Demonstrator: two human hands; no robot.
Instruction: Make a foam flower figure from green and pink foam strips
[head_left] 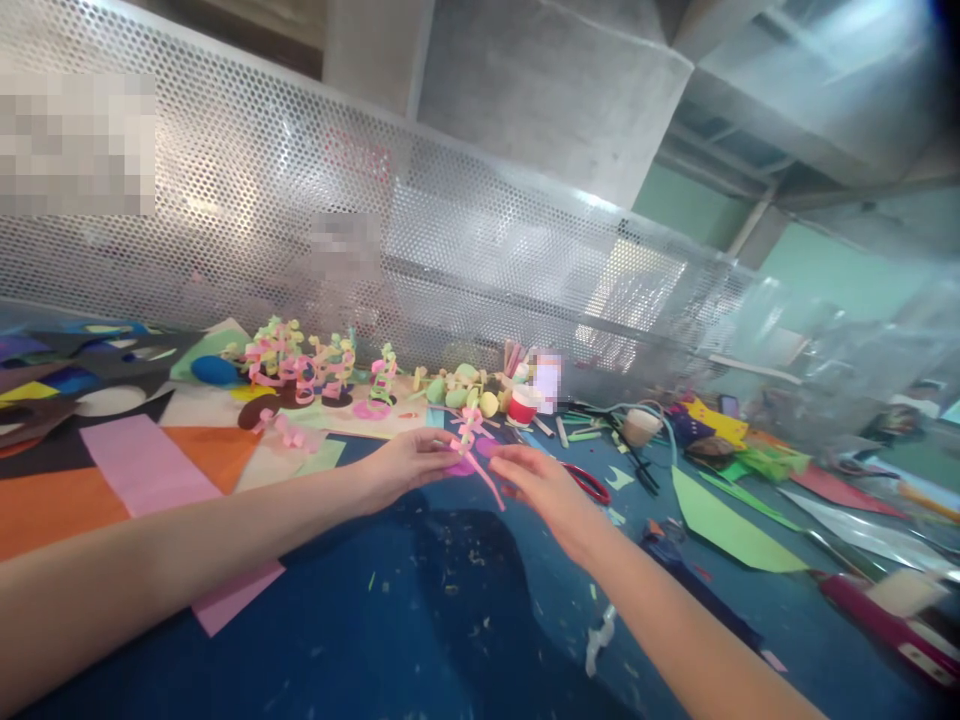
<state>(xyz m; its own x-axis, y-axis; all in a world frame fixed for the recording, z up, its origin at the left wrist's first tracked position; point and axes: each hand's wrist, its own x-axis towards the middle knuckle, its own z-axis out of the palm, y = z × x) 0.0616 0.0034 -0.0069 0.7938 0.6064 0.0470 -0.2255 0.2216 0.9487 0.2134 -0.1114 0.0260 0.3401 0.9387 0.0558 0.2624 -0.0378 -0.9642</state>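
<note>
A small pink and pale-yellow paper craft [470,424] stands upright on a round purple base [463,466], with a loose pink paper strip [491,484] curling down towards me. My left hand [409,466] is closed on the craft's lower part from the left, fingertips pinched near the base. On the other side, my right hand [541,488] has its fingers stretched towards the craft, slightly apart, close to the strip and a second purple spot [487,447]. Nothing shows in the right fingers, though their undersides are hidden. Red-handled scissors [589,483] lie behind my right hand.
Several similar paper crafts [274,355] stand at the back left. A red and white cup [523,405] and a beige cup [642,427] are beyond my hands. Orange and pink sheets [142,455] lie left; green paper [731,520] and a magenta tool [885,620] right. A perforated metal screen [480,240] borders the table.
</note>
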